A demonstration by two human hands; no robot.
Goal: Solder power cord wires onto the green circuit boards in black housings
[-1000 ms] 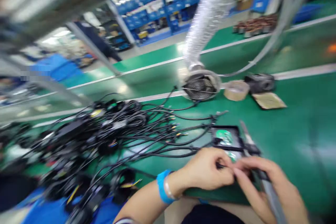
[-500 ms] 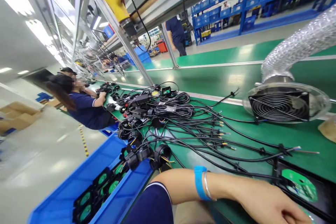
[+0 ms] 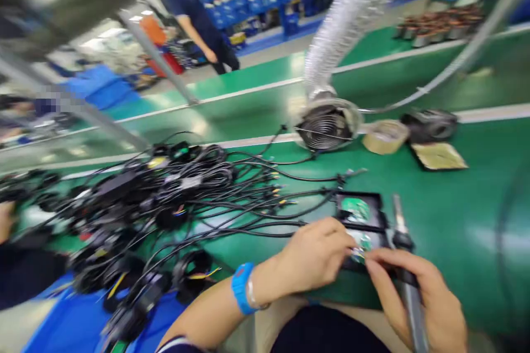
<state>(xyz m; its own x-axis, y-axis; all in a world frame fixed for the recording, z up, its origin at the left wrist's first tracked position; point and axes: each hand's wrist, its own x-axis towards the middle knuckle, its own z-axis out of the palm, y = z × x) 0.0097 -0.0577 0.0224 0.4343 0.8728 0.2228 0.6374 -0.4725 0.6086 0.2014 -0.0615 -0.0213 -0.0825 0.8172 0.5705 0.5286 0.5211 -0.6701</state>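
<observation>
In the head view my left hand (image 3: 317, 256) is closed, its fingertips pinched at the near edge of a black housing (image 3: 380, 215). What they pinch is too blurred to make out. Inside that open housing lie a round green circuit board (image 3: 355, 208) and a smaller green board (image 3: 366, 241). Black cables run from the left up to the housing. A soldering iron (image 3: 414, 309) rests in my right hand (image 3: 430, 292), its metal tip pointing away from me. The right thumb and index finger reach to the housing's near right side, close to my left fingertips.
Tangled black cables with connectors (image 3: 190, 182) cover the bench to the left. Behind stand a fume fan (image 3: 327, 127) with a silver duct (image 3: 339, 22), a tape roll (image 3: 385, 137) and a yellow pad (image 3: 439, 156). A blue bin (image 3: 62, 320) sits lower left. One person (image 3: 199, 22) stands beyond.
The view has swung right, bringing my right hand with the soldering iron and the whole housing into sight. My left hand has its fingers at the housing's near edge.
</observation>
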